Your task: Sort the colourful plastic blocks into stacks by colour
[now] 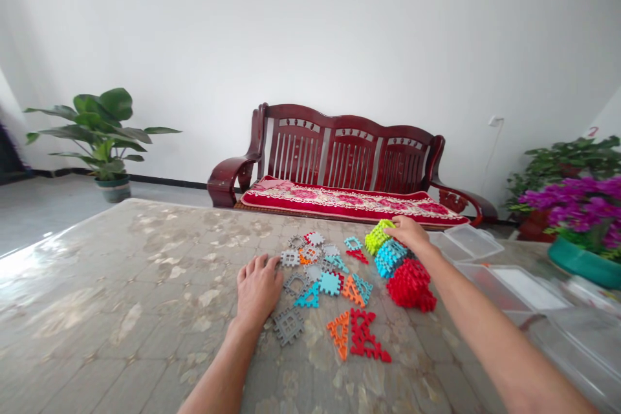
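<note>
My left hand (261, 284) lies on the tabletop, fingers spread, beside a loose group of interlocking plastic tiles. Its fingertips are close to a pale grey tile (290, 258). My right hand (410, 233) reaches to the far side and has its fingers closed on the right end of a lime-green stack of tiles (378, 239); part of the grip is hidden. Nearer stand a blue tile stack (389, 259) and a red tile pile (411, 286). Among the loose pieces are a turquoise square (330, 283), a grey window tile (288, 326), an orange triangle (339, 335) and red triangles (363, 338).
Clear plastic boxes (514, 288) and lids stand at the right under my right forearm. Beyond them is a teal planter (582, 261) with purple flowers. A wooden bench (347, 149) with a red cushion is behind the patterned table (145, 291).
</note>
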The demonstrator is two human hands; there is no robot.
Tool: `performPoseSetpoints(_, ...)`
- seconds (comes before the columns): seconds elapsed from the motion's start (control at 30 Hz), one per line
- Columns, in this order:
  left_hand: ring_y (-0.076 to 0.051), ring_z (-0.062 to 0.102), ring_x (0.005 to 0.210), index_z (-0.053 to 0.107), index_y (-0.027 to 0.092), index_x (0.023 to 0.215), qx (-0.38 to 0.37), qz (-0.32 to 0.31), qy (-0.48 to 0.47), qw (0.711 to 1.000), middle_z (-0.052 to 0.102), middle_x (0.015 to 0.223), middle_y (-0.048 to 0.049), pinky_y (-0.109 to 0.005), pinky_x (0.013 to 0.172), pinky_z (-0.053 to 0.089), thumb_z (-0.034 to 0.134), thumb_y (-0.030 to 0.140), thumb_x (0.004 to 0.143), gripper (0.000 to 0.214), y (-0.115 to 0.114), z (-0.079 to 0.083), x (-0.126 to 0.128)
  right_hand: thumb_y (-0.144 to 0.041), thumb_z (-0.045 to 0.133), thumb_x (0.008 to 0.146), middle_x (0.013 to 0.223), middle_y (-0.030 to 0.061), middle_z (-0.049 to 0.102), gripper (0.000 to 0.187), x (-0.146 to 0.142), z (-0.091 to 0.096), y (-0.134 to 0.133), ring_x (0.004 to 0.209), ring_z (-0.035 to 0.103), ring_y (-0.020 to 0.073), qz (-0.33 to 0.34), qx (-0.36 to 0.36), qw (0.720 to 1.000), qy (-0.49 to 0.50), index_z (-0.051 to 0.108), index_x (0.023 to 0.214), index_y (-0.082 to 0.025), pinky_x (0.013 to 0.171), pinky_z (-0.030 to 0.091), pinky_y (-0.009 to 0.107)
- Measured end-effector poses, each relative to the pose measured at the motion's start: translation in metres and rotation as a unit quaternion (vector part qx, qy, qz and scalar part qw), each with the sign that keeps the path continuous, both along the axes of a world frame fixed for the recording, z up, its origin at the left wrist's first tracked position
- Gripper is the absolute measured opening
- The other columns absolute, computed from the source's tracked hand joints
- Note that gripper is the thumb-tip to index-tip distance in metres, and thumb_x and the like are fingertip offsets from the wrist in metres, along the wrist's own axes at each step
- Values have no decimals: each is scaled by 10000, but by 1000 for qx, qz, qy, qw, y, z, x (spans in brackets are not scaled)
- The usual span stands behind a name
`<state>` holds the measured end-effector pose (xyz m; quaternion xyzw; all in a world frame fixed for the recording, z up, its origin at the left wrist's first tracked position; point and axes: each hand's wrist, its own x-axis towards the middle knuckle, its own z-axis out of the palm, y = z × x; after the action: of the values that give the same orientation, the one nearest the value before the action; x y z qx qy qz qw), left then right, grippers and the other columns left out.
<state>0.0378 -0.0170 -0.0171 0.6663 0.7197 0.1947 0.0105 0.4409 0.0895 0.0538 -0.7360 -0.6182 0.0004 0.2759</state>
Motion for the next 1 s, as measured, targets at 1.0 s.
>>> performPoseSetpoints(1.0,-276,487,1304,624,275,1294,-1,-7,10,1000,574,1402,-91,-447,1086,327,431,293,924,418,-1,2,0,-562,625,743,1335,181,584,755,-36,-20,-138,1232,533,345,-28,166,984,62,510,1365,-150,1076,391,504)
